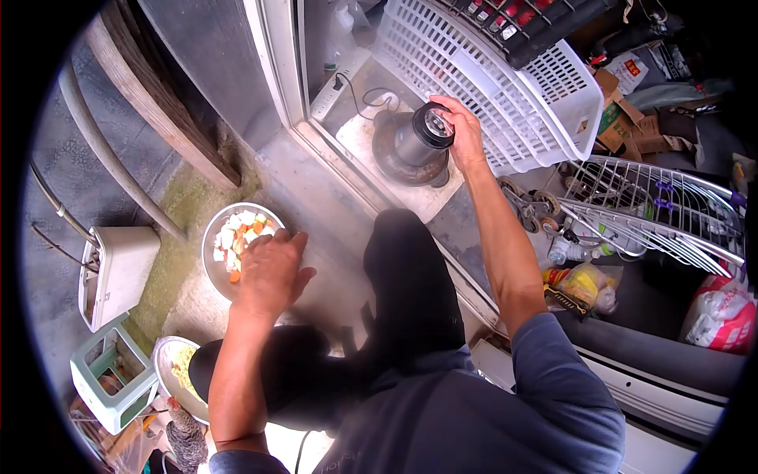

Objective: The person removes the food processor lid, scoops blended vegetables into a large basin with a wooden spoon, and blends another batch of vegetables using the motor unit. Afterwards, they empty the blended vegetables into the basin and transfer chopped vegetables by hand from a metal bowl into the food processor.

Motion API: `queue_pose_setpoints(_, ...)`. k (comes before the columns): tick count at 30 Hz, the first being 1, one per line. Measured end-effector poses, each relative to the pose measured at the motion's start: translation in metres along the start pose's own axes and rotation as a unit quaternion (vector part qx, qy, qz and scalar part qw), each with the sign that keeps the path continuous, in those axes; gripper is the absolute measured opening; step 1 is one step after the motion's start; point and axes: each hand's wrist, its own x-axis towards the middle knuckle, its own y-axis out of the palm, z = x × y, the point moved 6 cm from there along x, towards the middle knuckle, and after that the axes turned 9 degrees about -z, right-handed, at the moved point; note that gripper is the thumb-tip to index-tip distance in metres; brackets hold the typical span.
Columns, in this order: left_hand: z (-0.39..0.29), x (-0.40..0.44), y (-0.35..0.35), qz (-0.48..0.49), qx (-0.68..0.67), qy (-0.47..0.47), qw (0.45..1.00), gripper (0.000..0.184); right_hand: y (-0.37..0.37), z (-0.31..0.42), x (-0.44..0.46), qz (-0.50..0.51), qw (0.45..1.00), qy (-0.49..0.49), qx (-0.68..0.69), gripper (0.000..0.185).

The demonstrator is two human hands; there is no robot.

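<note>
A bowl (210, 267) of chopped pieces (234, 236) and a metal appliance (407, 150).
The left hand (271, 272), thumb spread from fingers, is over the bowl; right of the bowl, farther off, the right hand (466, 136) grips the appliance's black top (429, 131).

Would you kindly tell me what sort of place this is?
Probably a household doorway between yard and storeroom, judging by a white door frame, a speckled grey chicken outside and a white slatted plastic basket inside.

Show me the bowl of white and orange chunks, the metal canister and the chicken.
Bowl (214, 272): head view, bare inner wall.
Metal canister (410, 148): head view, steel side.
Chicken (186, 439): head view, speckled body.
</note>
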Motion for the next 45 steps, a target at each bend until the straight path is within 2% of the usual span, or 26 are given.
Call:
queue_pose_setpoints(6, -0.003, 0.002, -0.008, 0.013, 0.0, -0.026, 1.0, 0.042, 0.003, 0.001, 0.0, -0.002, 1.0, -0.013, 0.008, 0.043)
queue_pose_setpoints(9, -0.005, 0.001, -0.009, 0.009, -0.003, -0.019, 1.0, 0.051, 0.003, 0.002, -0.001, -0.006, 1.0, -0.011, 0.026, 0.045)
queue_pose_setpoints(15, -0.004, 0.001, -0.006, 0.009, -0.004, -0.009, 1.0, 0.052, 0.003, 0.001, 0.0, -0.008, 1.0, -0.013, 0.011, 0.045)
queue_pose_setpoints(23, -0.008, 0.004, -0.001, 0.02, 0.006, -0.002, 1.0, 0.041, -0.002, -0.003, 0.005, 0.015, 1.0, 0.009, 0.004, 0.047)
queue_pose_setpoints(25, -0.01, 0.003, 0.004, 0.024, 0.012, -0.012, 1.0, 0.038, 0.005, 0.003, -0.001, 0.011, 0.999, 0.022, 0.044, 0.044)
queue_pose_setpoints(27, -0.014, 0.004, 0.011, 0.065, 0.017, 0.013, 0.998, 0.039, 0.001, -0.002, 0.003, 0.024, 0.998, 0.004, 0.051, 0.043)
queue_pose_setpoints(35, -0.036, -0.008, 0.035, 0.093, 0.031, 0.019, 0.995, 0.036, -0.001, -0.005, 0.004, 0.032, 0.998, 0.002, 0.053, 0.046)
queue_pose_setpoints(37, -0.037, -0.01, 0.038, 0.085, 0.026, 0.024, 0.996, 0.036, 0.0, -0.004, 0.001, 0.007, 0.998, 0.003, 0.067, 0.046)
queue_pose_setpoints(42, -0.04, -0.01, 0.038, 0.1, 0.023, 0.02, 0.995, 0.037, -0.003, -0.007, 0.004, 0.022, 0.999, 0.012, 0.039, 0.04)
queue_pose_setpoints(45, -0.038, -0.008, 0.038, 0.09, 0.018, 0.014, 0.996, 0.039, -0.003, -0.003, 0.003, 0.026, 0.999, 0.014, 0.017, 0.044)
